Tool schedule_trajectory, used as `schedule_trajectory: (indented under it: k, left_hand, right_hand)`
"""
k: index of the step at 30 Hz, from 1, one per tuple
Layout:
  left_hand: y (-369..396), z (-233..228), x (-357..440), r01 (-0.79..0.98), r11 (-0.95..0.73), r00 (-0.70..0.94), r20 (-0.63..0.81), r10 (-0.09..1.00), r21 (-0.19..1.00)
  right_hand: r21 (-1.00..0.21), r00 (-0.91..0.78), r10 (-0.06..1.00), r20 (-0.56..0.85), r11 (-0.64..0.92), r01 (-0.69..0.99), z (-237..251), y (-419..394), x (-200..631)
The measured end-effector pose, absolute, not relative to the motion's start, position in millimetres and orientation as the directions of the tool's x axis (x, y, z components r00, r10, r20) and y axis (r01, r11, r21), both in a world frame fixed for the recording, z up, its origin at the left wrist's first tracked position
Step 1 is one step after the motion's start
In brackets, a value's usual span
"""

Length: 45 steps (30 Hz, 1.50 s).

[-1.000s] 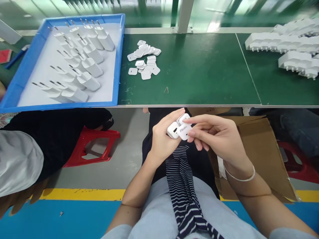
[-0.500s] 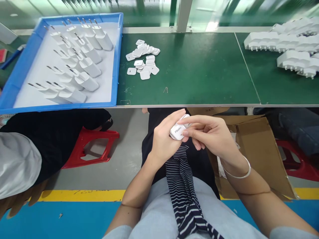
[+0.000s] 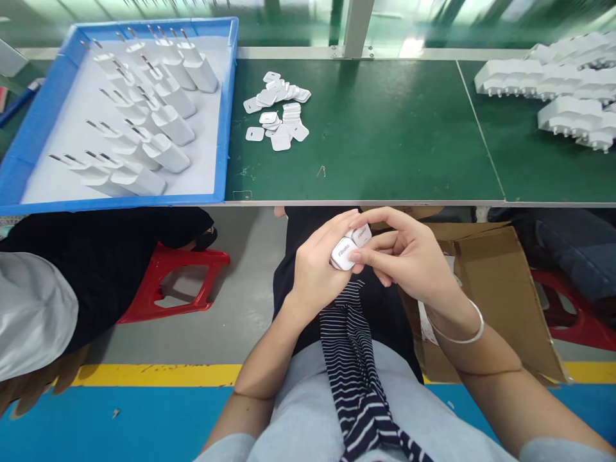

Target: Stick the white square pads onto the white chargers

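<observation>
Grasping a near block point(image 3: 343, 253) and a far block point(image 3: 362, 235) side by side, lettered faces showing, the left hand point(image 3: 315, 260) is supporting both. Taking the blue tray point(image 3: 227, 128) as reference: the blocks are sitting to the right of it and on the wearer's side, beyond its front rim. The right hand point(image 3: 409, 256) is resting its thumb on one edge of the near block, within the left hand's hold, and is curving its index finger over the far block's upper edge. Cannot tell whether it is also pinching; its other fingers are partly hiding.

Step, as judged: the right hand is pressing and aligning the lettered faces. Good practice is probably calling for flat, even thumb pressure across each face, with the left hand backing both blocks squarely and the corners lining up flush. Risk: pushing on one side only could be leaving a face tilted.

Farther out, loose white plates point(image 3: 282, 142) are lying just right of the tray, in two groups. Inside the tray, pronged plugs point(image 3: 166, 154) are sitting in rows. Well right of the tray, white plug rows point(image 3: 510, 77) are resting on the green bench point(image 3: 385, 135).
</observation>
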<state>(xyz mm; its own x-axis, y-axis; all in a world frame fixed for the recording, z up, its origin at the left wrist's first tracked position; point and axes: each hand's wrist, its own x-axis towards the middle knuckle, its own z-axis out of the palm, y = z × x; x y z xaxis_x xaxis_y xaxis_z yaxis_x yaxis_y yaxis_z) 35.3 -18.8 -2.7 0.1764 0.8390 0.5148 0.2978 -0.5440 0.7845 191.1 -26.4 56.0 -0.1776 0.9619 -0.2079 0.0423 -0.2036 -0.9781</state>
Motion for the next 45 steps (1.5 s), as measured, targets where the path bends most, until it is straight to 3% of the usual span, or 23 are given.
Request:
schedule_trajectory:
  k: [20,25,30,36,45]
  left_hand:
    - [-17,-3,36,0.352,-0.615,0.215,0.578,0.787,0.706]
    - [-18,-3,36,0.268,-0.578,0.195,0.544,0.816,0.771]
    - [-19,0,35,0.097,-0.482,0.169,0.463,0.87,0.871]
    - [-19,2,35,-0.017,-0.43,0.165,0.427,0.889,0.903]
    - [-21,0,34,-0.042,-0.329,0.166,0.331,0.929,0.943]
  right_hand:
    - [-0.96,-0.271,0.922,-0.278,-0.28,0.033,56,-18,194]
    - [-0.97,-0.256,0.936,-0.241,-0.238,0.041,52,-23,196]
    - [-0.975,-0.312,0.937,-0.159,-0.198,-0.098,51,-26,200]
    - [-0.959,-0.312,0.942,-0.128,-0.197,-0.203,51,-28,199]
    - [-0.966,-0.276,0.949,-0.153,-0.203,-0.161,48,-32,195]
